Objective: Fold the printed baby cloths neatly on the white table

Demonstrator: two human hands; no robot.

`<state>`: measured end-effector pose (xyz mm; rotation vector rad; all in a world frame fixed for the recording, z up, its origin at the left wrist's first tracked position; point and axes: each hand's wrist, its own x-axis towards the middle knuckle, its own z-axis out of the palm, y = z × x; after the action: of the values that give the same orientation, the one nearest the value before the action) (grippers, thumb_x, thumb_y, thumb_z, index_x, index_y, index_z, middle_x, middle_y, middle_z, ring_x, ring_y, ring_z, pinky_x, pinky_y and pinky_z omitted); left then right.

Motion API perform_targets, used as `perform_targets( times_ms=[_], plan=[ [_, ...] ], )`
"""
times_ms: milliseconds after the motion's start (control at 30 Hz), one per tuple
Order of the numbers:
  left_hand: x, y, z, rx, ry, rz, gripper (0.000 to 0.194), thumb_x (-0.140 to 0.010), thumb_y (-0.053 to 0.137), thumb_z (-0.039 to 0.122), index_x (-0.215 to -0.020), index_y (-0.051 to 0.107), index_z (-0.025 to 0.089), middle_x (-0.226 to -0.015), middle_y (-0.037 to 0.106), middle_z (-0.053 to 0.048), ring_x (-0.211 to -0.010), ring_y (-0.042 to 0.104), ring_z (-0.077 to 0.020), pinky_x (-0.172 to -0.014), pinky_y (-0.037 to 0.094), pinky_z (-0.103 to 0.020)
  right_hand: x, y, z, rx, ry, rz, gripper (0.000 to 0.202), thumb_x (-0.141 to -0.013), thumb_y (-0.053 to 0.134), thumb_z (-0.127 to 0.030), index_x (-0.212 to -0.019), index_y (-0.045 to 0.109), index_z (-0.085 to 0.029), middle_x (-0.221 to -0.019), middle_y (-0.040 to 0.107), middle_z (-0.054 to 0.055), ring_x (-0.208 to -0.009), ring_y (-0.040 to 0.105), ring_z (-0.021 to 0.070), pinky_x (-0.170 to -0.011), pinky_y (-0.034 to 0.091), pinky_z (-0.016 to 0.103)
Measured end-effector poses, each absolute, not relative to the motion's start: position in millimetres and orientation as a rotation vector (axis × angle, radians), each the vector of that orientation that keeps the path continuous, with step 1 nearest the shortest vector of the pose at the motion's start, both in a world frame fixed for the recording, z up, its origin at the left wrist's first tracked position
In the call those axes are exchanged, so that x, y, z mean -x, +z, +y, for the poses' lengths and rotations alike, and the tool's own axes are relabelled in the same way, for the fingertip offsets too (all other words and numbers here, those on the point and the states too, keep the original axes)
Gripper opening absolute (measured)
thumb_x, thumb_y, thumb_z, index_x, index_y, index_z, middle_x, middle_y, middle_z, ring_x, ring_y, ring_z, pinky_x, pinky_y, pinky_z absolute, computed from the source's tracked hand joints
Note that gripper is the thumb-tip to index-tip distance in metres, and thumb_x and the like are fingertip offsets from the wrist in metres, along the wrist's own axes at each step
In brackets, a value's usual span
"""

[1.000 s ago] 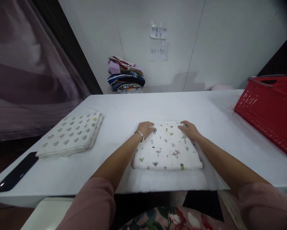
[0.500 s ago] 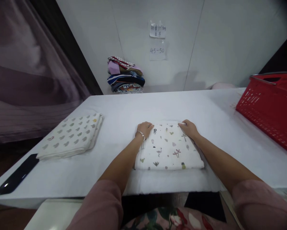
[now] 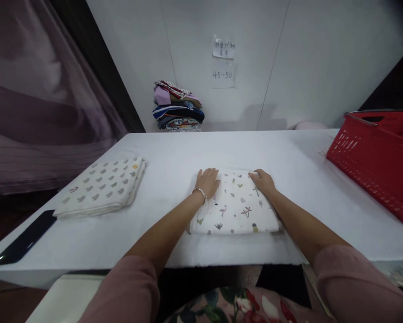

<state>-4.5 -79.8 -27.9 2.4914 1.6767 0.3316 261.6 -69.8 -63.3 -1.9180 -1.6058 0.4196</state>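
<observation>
In front of me a folded white cloth point(image 3: 235, 211), printed with small palm trees, a flamingo and pineapples, lies flat on the white-covered table. On its far left corner rests my left hand point(image 3: 207, 181), palm down with fingers stretched out. A bracelet circles that wrist. At the far right corner, my right hand point(image 3: 263, 181) has closed on the cloth's edge, thumb on top; the other fingers are partly hidden. Farther left lies a second folded cloth point(image 3: 102, 186), white with rows of grey-green motifs, which neither hand touches.
A red basket point(image 3: 369, 166) with a metal handle stands at the table's right. A dark glossy strip point(image 3: 24, 237) lies on the table point(image 3: 164, 152) at the left front. Behind the far edge is a stack of folded fabrics point(image 3: 178, 107). Paper notes point(image 3: 223, 74) hang on the wall.
My left hand has opened from gripping the cloth's corner and now lies flat on it. The right hand still holds its corner. The view has shifted slightly.
</observation>
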Motion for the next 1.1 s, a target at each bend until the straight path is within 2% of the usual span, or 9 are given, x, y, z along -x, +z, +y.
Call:
perform_targets(
  times_ms=[167, 267, 367, 500, 600, 733, 900, 1000, 1100],
  plan=[
    [0, -41, -109, -2.487, 0.151, 1.576, 0.070, -0.085, 0.032, 0.062, -0.142, 0.033, 0.021, -0.153, 0.020, -0.007, -0.142, 0.011, -0.0263, -0.114, 0.008, -0.049, -263, -61, -68, 1.952, 0.405, -1.647, 0.046, -0.082, 0.046, -0.054, -0.108, 0.061, -0.020, -0.099, 0.066, 0.012, -0.092, 0.060, 0.0278, -0.077, 0.046, 0.040],
    [1, -48, -109, -2.434, 0.118, 1.617, 0.075, -0.085, 0.025, 0.066, -0.144, 0.029, 0.021, -0.155, 0.014, -0.006, -0.142, 0.007, -0.0259, -0.115, 0.007, -0.049, -260, -57, -70, 1.963, 0.259, -1.760, 0.051, -0.085, 0.043, -0.048, -0.120, 0.055, -0.013, -0.118, 0.060, 0.018, -0.109, 0.054, 0.0317, -0.088, 0.043, 0.046],
    [0, -52, -106, -2.423, 0.126, 1.641, 0.075, -0.084, 0.023, 0.068, -0.145, 0.028, 0.024, -0.155, 0.013, -0.003, -0.143, 0.006, -0.0246, -0.115, 0.007, -0.048, -248, -54, -83, 1.903, -0.011, -1.908, 0.054, -0.088, 0.039, -0.041, -0.132, 0.045, -0.010, -0.137, 0.045, 0.019, -0.128, 0.037, 0.0332, -0.100, 0.032, 0.052],
    [-1, -54, -106, -2.412, 0.172, 1.677, 0.074, -0.083, 0.027, 0.069, -0.144, 0.030, 0.027, -0.154, 0.017, 0.001, -0.142, 0.008, -0.0250, -0.116, 0.007, -0.046, -227, -58, -111, 1.663, -0.112, -2.280, 0.058, -0.091, 0.033, -0.047, -0.140, 0.036, -0.016, -0.150, 0.028, 0.011, -0.139, 0.018, 0.0278, -0.110, 0.017, 0.051],
    [-3, -54, -107, -2.398, 0.186, 1.679, 0.072, -0.084, 0.029, 0.067, -0.143, 0.031, 0.027, -0.153, 0.018, 0.001, -0.142, 0.009, -0.0246, -0.116, 0.007, -0.045, -218, -64, -122, 1.656, 0.037, -2.457, 0.062, -0.091, 0.026, -0.056, -0.142, 0.034, -0.021, -0.151, 0.026, 0.008, -0.139, 0.019, 0.0270, -0.110, 0.018, 0.052],
    [-1, -51, -108, -2.389, 0.261, 1.655, 0.063, -0.085, 0.037, 0.061, -0.139, 0.038, 0.027, -0.152, 0.024, 0.001, -0.141, 0.015, -0.0233, -0.116, 0.010, -0.042, -217, -66, -120, 1.724, 0.110, -2.461, 0.064, -0.092, 0.021, -0.058, -0.144, 0.031, -0.022, -0.153, 0.021, 0.005, -0.140, 0.017, 0.0257, -0.111, 0.017, 0.052],
    [16, -40, -101, -2.139, 0.616, 2.038, 0.040, -0.087, 0.047, 0.041, -0.122, 0.053, 0.023, -0.137, 0.048, -0.006, -0.128, 0.038, -0.0235, -0.108, 0.028, -0.039, -218, -65, -117, 1.747, 0.126, -2.456, 0.066, -0.091, 0.020, -0.059, -0.145, 0.029, -0.022, -0.153, 0.020, 0.004, -0.141, 0.015, 0.0250, -0.111, 0.015, 0.051],
    [31, -38, -93, -1.831, 0.647, 2.235, 0.036, -0.082, 0.055, 0.042, -0.112, 0.057, 0.023, -0.123, 0.055, -0.008, -0.117, 0.046, -0.0250, -0.098, 0.037, -0.039, -217, -66, -118, 1.746, 0.133, -2.455, 0.066, -0.091, 0.020, -0.060, -0.145, 0.029, -0.023, -0.153, 0.019, 0.004, -0.141, 0.014, 0.0253, -0.112, 0.014, 0.051],
    [41, -41, -87, -1.722, 0.599, 2.221, 0.035, -0.077, 0.060, 0.045, -0.105, 0.059, 0.023, -0.117, 0.056, -0.008, -0.114, 0.048, -0.0246, -0.094, 0.039, -0.035, -217, -66, -118, 1.754, 0.151, -2.447, 0.065, -0.091, 0.022, -0.059, -0.145, 0.029, -0.023, -0.153, 0.019, 0.004, -0.141, 0.014, 0.0251, -0.112, 0.014, 0.051]
  ],
)
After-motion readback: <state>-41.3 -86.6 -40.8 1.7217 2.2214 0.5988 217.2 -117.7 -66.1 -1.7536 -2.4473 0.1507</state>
